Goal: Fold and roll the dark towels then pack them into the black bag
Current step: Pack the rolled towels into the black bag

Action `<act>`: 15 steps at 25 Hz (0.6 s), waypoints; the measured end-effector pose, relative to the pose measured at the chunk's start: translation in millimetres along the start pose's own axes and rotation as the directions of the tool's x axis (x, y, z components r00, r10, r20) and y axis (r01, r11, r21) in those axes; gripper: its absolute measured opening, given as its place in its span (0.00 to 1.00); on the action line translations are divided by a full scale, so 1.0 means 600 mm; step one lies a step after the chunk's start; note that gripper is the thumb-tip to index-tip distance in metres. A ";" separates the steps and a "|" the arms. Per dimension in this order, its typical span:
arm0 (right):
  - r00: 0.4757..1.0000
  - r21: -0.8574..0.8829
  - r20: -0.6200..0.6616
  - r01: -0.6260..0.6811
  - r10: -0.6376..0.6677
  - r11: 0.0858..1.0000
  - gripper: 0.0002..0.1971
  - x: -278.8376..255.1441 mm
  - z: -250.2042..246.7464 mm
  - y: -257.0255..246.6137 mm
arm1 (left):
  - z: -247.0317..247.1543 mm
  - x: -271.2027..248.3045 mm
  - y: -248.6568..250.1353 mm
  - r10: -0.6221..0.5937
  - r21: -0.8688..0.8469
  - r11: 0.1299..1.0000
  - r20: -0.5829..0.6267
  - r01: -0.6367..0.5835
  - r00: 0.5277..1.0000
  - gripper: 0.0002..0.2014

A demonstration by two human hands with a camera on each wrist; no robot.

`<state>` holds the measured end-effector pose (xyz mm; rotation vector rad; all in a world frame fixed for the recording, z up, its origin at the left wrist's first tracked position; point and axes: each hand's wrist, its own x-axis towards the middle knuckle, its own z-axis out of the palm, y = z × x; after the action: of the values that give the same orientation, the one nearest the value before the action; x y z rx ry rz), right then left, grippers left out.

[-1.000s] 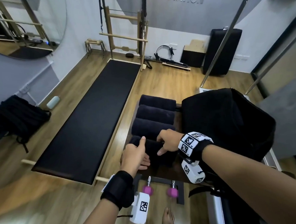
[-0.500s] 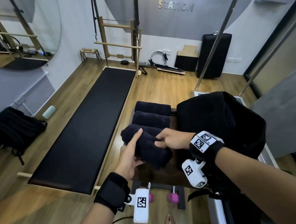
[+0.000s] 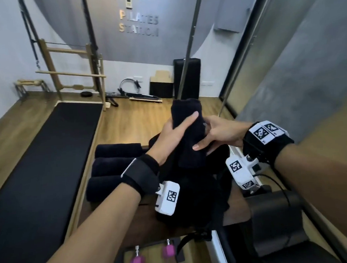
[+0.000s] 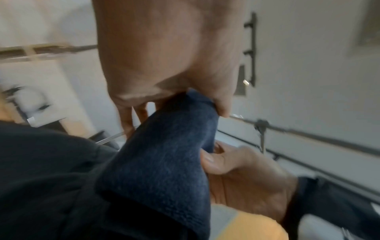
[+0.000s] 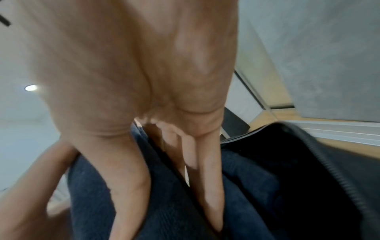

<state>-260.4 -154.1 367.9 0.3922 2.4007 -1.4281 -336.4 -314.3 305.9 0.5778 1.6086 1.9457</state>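
Note:
A rolled dark navy towel stands nearly upright in the air above the black bag. My left hand grips it from the left, thumb across its front. From the right, my right hand holds the same roll, fingers curled round its lower part. The left wrist view shows the towel pinched between both hands. In the right wrist view my fingers lie on the towel next to the bag's open zipper edge. Three more rolled towels lie side by side left of the bag.
A long black mat lies on the wooden floor to the left. Two pink dumbbells rest on a stand below my arms. A metal pole rises behind the towel. A black padded platform sits at lower right.
Both hands lifted the nearest rolled towel off the row, turned it upright and carried it right, over the black bag. The head view tilted upward.

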 end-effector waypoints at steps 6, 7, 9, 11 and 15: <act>0.944 0.122 -0.296 -0.116 0.148 0.986 0.35 0.000 -0.051 0.063 | 0.041 0.003 -0.073 0.055 0.784 0.619 -0.099 0.043 0.994 0.29; 0.926 0.138 -0.333 -0.138 0.177 0.981 0.32 0.006 -0.050 0.069 | 0.047 -0.006 -0.086 0.049 0.835 0.550 -0.064 0.027 0.997 0.22; 0.906 0.121 -0.355 -0.201 0.231 0.972 0.29 0.017 -0.044 0.079 | 0.061 -0.018 -0.105 0.035 0.916 0.400 0.002 -0.016 0.999 0.16; 0.888 0.064 -0.376 -0.259 0.264 0.964 0.31 0.025 -0.040 0.086 | 0.075 -0.018 -0.113 0.008 0.950 0.311 0.016 -0.018 1.000 0.19; 0.845 -0.013 -0.438 -0.347 0.307 0.938 0.36 0.032 -0.053 0.091 | 0.089 0.001 -0.116 -0.115 0.990 0.137 -0.026 0.041 0.993 0.24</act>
<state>-260.7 -99.3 331.2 1.1436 2.5451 -1.1611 -293.3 -264.8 247.7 0.9631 2.7109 0.3888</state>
